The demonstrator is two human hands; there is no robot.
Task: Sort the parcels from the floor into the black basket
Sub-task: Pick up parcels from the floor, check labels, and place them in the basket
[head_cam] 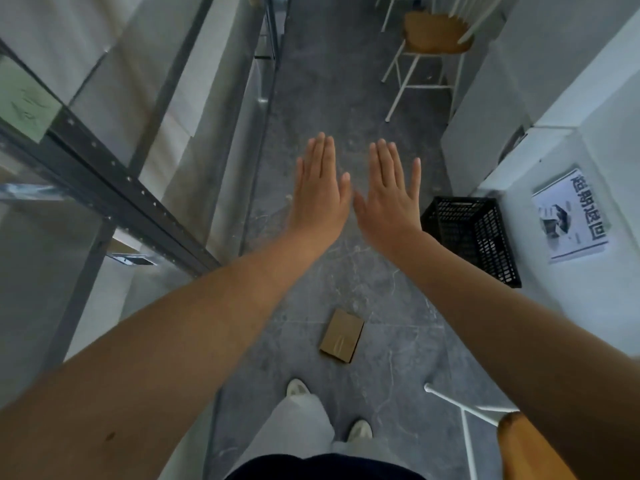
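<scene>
Soft, even, rather dim indoor light casts faint shadows; wide-angle distortion bends the edges, where the shelf (pixel 104 176) is slightly blurred.

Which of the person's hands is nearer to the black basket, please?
Right. The right hand hovers open just left of the black basket; the left hand is held open beyond it, farther away.
</scene>
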